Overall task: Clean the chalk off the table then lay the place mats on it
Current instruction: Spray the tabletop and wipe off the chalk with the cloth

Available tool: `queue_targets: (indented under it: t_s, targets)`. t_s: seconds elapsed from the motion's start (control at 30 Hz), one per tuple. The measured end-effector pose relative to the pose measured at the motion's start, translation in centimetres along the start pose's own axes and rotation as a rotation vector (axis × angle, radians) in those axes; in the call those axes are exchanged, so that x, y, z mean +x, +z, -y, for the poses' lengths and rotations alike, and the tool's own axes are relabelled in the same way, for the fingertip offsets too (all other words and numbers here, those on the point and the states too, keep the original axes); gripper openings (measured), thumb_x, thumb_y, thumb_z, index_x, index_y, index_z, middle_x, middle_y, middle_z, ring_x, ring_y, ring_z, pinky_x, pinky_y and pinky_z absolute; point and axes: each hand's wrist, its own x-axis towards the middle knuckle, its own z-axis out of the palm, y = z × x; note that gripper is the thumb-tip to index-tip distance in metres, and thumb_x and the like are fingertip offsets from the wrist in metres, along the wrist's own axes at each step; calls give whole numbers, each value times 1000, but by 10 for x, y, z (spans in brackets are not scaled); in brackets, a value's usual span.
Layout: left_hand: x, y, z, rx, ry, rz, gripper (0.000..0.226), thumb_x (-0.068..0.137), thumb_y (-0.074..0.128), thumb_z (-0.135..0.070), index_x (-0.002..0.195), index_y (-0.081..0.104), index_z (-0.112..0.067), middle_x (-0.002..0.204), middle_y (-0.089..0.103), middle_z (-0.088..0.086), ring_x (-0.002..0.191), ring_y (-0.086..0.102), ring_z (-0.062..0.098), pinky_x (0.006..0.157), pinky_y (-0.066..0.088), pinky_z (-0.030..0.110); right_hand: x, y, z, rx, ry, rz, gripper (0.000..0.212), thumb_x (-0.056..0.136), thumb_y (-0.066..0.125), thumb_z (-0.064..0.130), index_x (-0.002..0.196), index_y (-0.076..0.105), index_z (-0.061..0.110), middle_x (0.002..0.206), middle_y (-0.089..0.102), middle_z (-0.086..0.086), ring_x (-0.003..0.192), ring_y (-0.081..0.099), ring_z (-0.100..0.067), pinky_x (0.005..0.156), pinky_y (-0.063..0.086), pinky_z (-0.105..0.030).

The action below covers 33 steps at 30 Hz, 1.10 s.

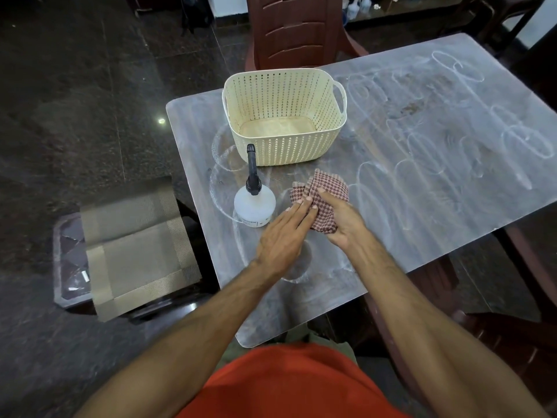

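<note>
A dark table point(422, 182) is covered with white chalk loops and smears. A red-and-white checked cloth point(327, 188) is bunched near the table's near left part. My right hand point(340, 221) grips the cloth from below and the side. My left hand point(283, 233) lies flat with its fingertips pressing on the cloth's left edge. Grey-brown woven place mats point(135, 251) lie stacked on a low stool to the left of the table.
A white spray bottle point(254, 206) with a black nozzle stands just left of my hands. A cream perforated basket point(283, 116) sits empty behind it. Brown plastic chairs stand at the far side point(298, 28) and at the right point(512, 342).
</note>
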Motion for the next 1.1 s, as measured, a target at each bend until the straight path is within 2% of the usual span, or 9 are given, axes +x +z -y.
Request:
queue_targets:
  t_s: [0.13,0.27,0.4,0.47,0.57,0.63,0.87,0.97,1.1]
  targets:
    - [-1,-1,2,-11,31,-11,78,51,74,21,126,61,3,132,60,20,114,64,33,87,55,39,2,1,-2,17,1,-15,41,90,66,9,125,59,-10,120,65,-27,108,67,-40,73,61,-42]
    - [-4,-2,2,-39,-7,32,85,46,79,18,127,62,0,132,61,16,112,65,31,83,56,36,2,0,-6,15,-1,-71,36,94,62,10,123,59,-10,119,66,-27,105,68,-39,70,61,-41]
    - [-13,-2,5,-190,-29,46,59,82,62,2,140,50,-5,142,53,13,127,55,29,100,48,41,0,-3,-5,20,-16,-107,28,97,56,8,120,60,-8,116,67,-26,104,68,-39,75,61,-49]
    - [-29,-5,10,-374,-239,-8,44,97,48,-14,141,47,-9,145,50,6,132,48,19,108,41,35,-1,-7,3,43,-65,-130,19,97,55,4,113,62,-4,109,70,-21,98,69,-36,78,59,-52]
    - [-51,-16,26,-548,-661,-220,37,94,57,-29,127,54,-12,126,57,0,114,52,9,99,45,33,-1,-16,17,12,-141,-158,13,97,54,2,106,65,2,104,71,-15,93,70,-29,74,60,-46]
    - [-52,-24,43,-567,-761,-315,48,86,63,-38,122,52,-9,118,56,3,109,53,12,95,46,34,-1,-20,23,-14,-176,-168,13,97,54,2,104,65,3,104,71,-14,93,70,-29,74,60,-46]
    - [8,-46,88,-728,-708,-6,103,73,81,-48,150,17,-24,149,39,-1,136,39,13,108,32,31,-7,-28,16,-61,-202,-150,15,97,56,3,109,65,4,115,70,-18,103,69,-34,85,57,-54]
    - [28,-45,90,-760,-642,72,98,77,81,-39,150,18,-20,138,46,-4,121,46,8,99,34,22,-11,-32,8,-72,-205,-148,17,96,58,4,110,66,4,114,70,-17,103,70,-33,86,57,-55]
    - [39,-32,90,-751,-663,-60,76,82,77,-34,138,37,-4,118,59,8,101,59,19,84,44,21,-16,-41,4,-86,-204,-146,26,95,59,4,121,62,0,116,70,-17,102,70,-33,82,58,-53]
